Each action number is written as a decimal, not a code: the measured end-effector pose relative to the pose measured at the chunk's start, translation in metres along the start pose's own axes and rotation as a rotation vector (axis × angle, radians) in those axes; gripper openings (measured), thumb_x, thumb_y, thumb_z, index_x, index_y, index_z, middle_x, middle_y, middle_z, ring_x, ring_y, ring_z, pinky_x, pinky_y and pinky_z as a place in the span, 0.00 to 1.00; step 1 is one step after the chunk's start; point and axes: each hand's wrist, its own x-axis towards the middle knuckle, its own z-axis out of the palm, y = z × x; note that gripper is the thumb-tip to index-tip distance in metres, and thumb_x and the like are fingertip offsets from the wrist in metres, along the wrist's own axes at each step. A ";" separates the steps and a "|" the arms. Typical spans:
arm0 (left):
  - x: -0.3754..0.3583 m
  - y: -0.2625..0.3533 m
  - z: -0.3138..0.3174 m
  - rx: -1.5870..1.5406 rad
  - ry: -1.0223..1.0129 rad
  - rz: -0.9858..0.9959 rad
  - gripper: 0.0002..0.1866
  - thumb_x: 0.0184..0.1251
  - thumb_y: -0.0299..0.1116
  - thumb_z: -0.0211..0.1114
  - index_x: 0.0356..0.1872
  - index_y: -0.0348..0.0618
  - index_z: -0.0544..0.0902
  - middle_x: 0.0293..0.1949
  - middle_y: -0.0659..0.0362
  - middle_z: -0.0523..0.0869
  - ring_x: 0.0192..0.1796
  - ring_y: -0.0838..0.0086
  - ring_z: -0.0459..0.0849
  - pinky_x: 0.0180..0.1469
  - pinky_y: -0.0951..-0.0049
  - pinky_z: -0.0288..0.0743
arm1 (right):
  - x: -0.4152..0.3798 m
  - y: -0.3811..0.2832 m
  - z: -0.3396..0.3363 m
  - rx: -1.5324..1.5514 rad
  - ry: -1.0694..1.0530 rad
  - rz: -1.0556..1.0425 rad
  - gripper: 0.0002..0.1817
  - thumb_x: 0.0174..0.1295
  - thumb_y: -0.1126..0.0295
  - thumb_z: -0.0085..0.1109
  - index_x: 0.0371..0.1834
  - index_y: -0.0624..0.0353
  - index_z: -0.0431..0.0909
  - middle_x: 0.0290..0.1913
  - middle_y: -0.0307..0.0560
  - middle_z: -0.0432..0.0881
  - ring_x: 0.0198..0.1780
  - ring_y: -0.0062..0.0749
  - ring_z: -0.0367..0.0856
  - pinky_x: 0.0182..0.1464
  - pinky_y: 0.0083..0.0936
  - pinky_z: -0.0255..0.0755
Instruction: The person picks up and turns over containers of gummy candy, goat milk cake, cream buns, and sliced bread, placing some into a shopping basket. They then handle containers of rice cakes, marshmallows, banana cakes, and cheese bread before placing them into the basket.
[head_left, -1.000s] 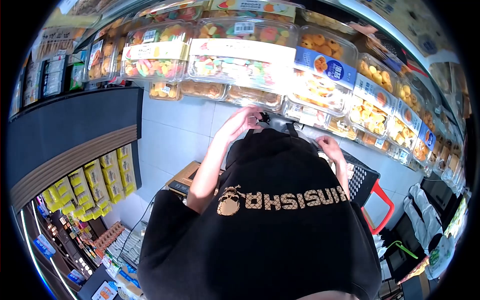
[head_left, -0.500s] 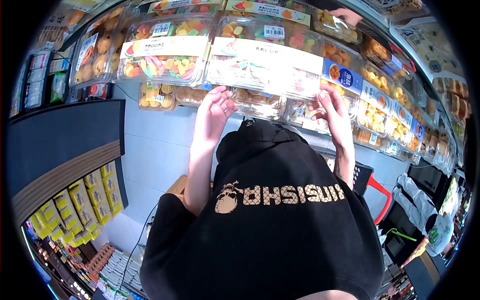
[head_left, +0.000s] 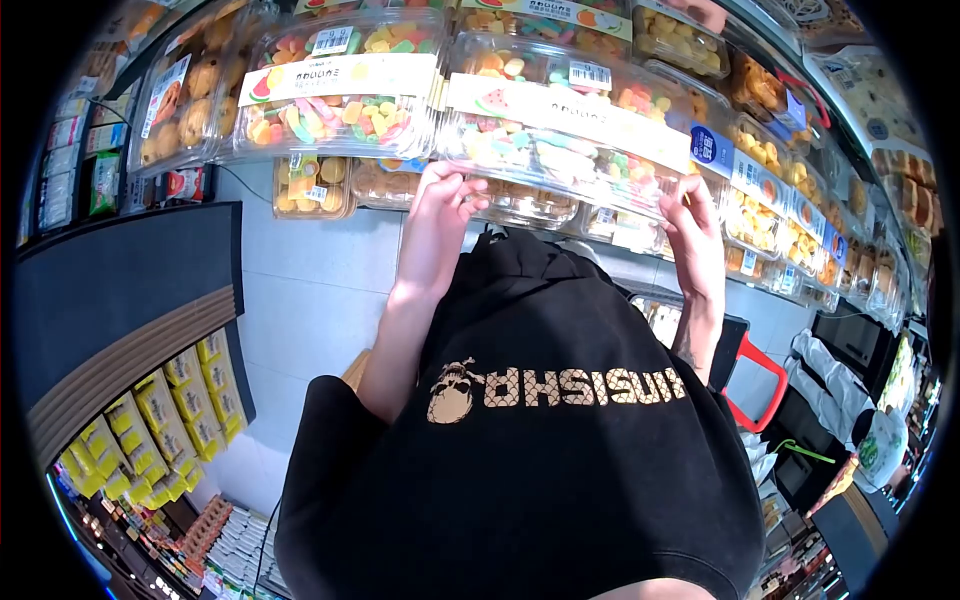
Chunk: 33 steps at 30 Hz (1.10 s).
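A clear plastic box of colourful gummy candy (head_left: 520, 148) with a white paper band lies on the display in front of me, its right end angled toward me. My left hand (head_left: 440, 200) is at the box's near left edge, fingers curled against the rim. My right hand (head_left: 692, 215) pinches the near right corner between thumb and fingers. A matching candy box (head_left: 340, 125) sits directly to the left. Below the near edge are boxes of round biscuits (head_left: 312, 190), partly covered by the upper row.
Boxes of cookies (head_left: 190, 115) stand at the left, and boxes of yellow snacks (head_left: 755, 215) line the right. Yellow packets (head_left: 160, 405) hang on a side shelf. A red handle (head_left: 762, 385) rises beside my right arm. Pale floor tiles (head_left: 295, 290) show below.
Both hands have shifted slightly right, and the left fingers have curled in against the rim. The held candy box has turned a little, its right end nearer me.
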 end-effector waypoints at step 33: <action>-0.033 -0.060 0.036 0.153 -0.306 -0.618 0.22 0.70 0.48 0.41 0.52 0.41 0.67 0.43 0.59 0.78 0.43 0.76 0.77 0.47 0.74 0.72 | 0.004 -0.056 0.077 -0.421 -0.387 -0.581 0.17 0.52 0.57 0.60 0.28 0.63 0.72 0.22 0.40 0.72 0.25 0.22 0.70 0.30 0.19 0.65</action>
